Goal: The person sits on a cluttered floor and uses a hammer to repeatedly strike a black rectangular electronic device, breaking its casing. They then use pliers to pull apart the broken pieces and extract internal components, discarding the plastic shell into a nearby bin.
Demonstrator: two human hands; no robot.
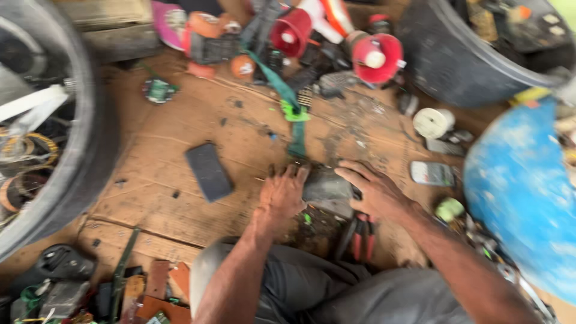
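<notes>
Both hands rest on a grey boxy device (327,187) lying on the brown cardboard floor (180,198), just ahead of the person's knees. The left hand (282,195) lies flat at the device's 9 o'clock edge, fingers spread apart and not closed round it. The right hand (375,191) covers its 3 o'clock side, fingers splayed loosely over the top; whether its grip is clamped I cannot tell through the blur. Red-handled pliers (360,237) lie at 5 o'clock of the device, touching the right wrist's shadow. A dark flat slab (208,171) sits well off at 9 o'clock. A green strap (288,102) runs in from 12 o'clock. Two red horn speakers (375,58) crowd 12 to 1 o'clock, a blue drum (522,192) blocks 3 o'clock, and a tyre (78,150) fills 9 o'clock
</notes>
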